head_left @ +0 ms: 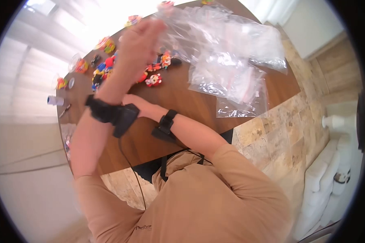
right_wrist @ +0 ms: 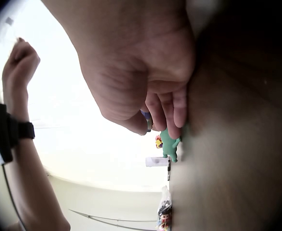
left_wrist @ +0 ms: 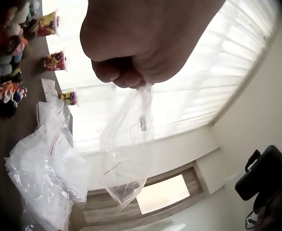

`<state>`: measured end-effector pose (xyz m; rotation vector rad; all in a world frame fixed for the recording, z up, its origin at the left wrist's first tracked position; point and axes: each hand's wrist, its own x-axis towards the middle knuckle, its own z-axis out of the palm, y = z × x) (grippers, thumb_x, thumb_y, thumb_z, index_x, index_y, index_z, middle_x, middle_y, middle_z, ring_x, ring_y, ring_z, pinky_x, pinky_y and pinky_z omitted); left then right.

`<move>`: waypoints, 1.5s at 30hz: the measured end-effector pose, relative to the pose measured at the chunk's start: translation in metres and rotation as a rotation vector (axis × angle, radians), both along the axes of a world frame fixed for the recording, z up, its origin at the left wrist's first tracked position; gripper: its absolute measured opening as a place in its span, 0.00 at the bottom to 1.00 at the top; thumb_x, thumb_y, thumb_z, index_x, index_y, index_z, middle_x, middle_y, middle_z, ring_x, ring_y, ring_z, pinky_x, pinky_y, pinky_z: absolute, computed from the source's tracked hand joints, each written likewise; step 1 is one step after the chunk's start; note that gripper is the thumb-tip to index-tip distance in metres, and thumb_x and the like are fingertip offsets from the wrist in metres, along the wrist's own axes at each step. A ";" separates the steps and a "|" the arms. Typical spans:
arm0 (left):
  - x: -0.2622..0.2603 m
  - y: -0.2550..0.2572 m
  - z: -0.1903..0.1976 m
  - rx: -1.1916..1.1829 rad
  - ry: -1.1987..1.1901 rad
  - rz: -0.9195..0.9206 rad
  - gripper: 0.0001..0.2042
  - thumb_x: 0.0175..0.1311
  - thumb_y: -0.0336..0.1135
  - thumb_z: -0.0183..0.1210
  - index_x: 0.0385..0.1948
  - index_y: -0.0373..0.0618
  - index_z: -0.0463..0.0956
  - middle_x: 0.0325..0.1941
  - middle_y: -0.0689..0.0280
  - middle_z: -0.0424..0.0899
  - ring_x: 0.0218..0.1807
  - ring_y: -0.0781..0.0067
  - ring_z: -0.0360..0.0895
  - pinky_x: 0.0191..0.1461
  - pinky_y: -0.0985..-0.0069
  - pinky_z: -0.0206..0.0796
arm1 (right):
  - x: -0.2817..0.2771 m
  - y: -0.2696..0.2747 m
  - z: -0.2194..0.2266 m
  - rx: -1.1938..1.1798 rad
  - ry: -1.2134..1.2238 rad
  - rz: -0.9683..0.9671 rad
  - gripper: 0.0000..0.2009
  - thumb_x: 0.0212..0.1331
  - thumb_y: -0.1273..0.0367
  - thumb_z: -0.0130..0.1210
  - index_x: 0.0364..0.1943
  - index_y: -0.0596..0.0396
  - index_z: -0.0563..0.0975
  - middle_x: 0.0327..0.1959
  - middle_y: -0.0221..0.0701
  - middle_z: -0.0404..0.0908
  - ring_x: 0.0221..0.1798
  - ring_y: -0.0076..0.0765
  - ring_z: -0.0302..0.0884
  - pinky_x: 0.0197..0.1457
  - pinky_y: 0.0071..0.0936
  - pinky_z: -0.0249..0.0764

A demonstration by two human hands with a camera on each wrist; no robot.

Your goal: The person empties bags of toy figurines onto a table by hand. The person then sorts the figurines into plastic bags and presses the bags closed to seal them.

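Observation:
Raised over the table, the left hand [head_left: 140, 46] pinches a clear plastic bag [left_wrist: 126, 159] by its top, and the bag hangs down from the fingertips in the left wrist view. Low at the table's near side is the right hand [right_wrist: 146, 82], partly hidden by the left forearm in the head view. Its thumb and fingers are curled round a small blue thing [right_wrist: 147, 120], mostly hidden. Against those fingertips shows a green figure [right_wrist: 170, 147]; whether it is held too, I cannot tell. A red and white figure [head_left: 153, 80] lies beyond the hands.
A pile of clear bags [head_left: 235, 69] covers the table's right part. Several small figures [head_left: 105, 69] crowd the left middle. Colourful cups [head_left: 82, 65] line the far left edge, with a white-lilac cylinder [head_left: 55, 100] and a pen [head_left: 65, 110]. A cable [head_left: 127, 160] hangs from the left wrist.

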<state>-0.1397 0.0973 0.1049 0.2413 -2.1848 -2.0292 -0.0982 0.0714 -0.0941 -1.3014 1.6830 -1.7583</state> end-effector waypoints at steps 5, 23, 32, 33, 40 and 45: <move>-0.023 0.034 -0.082 -0.070 -0.162 -0.378 0.12 0.72 0.40 0.57 0.43 0.40 0.80 0.23 0.71 0.78 0.19 0.85 0.72 0.20 0.85 0.62 | -0.004 0.003 -0.001 -0.070 0.078 -0.043 0.22 0.54 0.69 0.60 0.55 0.56 0.73 0.41 0.39 0.85 0.44 0.42 0.83 0.48 0.33 0.77; 0.183 -0.323 -0.004 -1.329 -0.211 0.524 0.20 0.61 0.48 0.62 0.45 0.42 0.83 0.32 0.60 0.88 0.35 0.66 0.84 0.41 0.73 0.74 | -0.004 0.004 0.003 0.090 -0.362 0.213 0.30 0.63 0.73 0.56 0.69 0.62 0.61 0.49 0.35 0.81 0.43 0.26 0.81 0.49 0.24 0.76; 0.338 -0.387 -0.116 -1.112 -0.801 0.588 0.41 0.56 0.67 0.59 0.53 0.30 0.76 0.50 0.44 0.83 0.55 0.47 0.80 0.59 0.60 0.69 | -0.001 0.006 0.014 0.146 -0.365 0.187 0.30 0.64 0.74 0.55 0.69 0.64 0.59 0.51 0.36 0.80 0.45 0.27 0.81 0.51 0.23 0.76; 0.338 -0.372 -0.125 -0.987 -0.703 0.726 0.42 0.54 0.67 0.61 0.53 0.30 0.75 0.52 0.43 0.81 0.57 0.47 0.78 0.59 0.60 0.69 | -0.001 0.005 0.015 0.143 -0.362 0.183 0.30 0.64 0.74 0.55 0.69 0.64 0.60 0.51 0.36 0.80 0.45 0.27 0.81 0.51 0.23 0.76; 0.322 -0.283 -0.112 -0.848 -0.468 0.673 0.41 0.49 0.61 0.68 0.54 0.30 0.72 0.52 0.44 0.81 0.56 0.45 0.78 0.61 0.61 0.68 | 0.001 0.005 0.010 0.090 -0.377 0.181 0.23 0.64 0.73 0.56 0.63 0.63 0.67 0.48 0.34 0.81 0.43 0.26 0.81 0.48 0.22 0.76; 0.307 -0.225 -0.134 -0.916 -0.364 0.554 0.48 0.43 0.57 0.74 0.63 0.30 0.66 0.62 0.45 0.74 0.64 0.48 0.73 0.68 0.64 0.63 | 0.021 0.009 0.031 0.227 -0.230 0.185 0.14 0.65 0.68 0.57 0.50 0.62 0.78 0.37 0.30 0.84 0.32 0.22 0.80 0.36 0.20 0.75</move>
